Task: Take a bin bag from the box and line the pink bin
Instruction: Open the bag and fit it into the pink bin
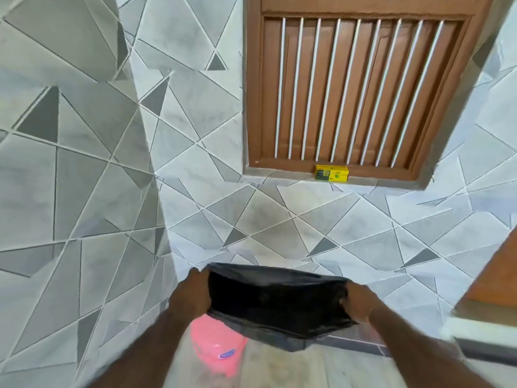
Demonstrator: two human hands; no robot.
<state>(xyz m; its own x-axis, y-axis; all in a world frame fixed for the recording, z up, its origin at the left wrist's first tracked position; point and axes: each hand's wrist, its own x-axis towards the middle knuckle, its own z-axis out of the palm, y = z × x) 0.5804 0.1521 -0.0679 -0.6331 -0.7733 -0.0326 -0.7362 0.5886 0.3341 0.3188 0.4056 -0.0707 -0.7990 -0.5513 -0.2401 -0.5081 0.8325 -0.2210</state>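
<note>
**Bag out and opened, bin not yet lined**

While both hands are holding the thin black plastic bin bag [277, 301] in the air, its mouth is being stretched wide between them. The left hand [193, 295] is pinching the bag's left rim, fingers curling over the edge; the right hand [356, 302] is gripping the right rim the same way. Both are closed on the plastic, well apart from each other, so the opening is gaping toward the camera.

The pink plastic bin [216, 348] is standing on the floor near the foot of the grey triangle-patterned tiled wall [84, 163], below the bag and off to its left. The bag's lower fold is hanging beside the bin's top on the right, overlapping it in view; whether they are touching, I cannot tell. Motion blur is softening this whole lower area.

The small yellow and green cardboard box [332, 173] is sitting on the ledge at the bottom edge of the brown slatted wooden window [358, 88], well apart from the hands.

Progress, as judged: taking the bag looks done, and opening it is well along. Left to do: bringing the bag over the bin, pushing it down inside, and folding the rim over the bin's edge.
</note>
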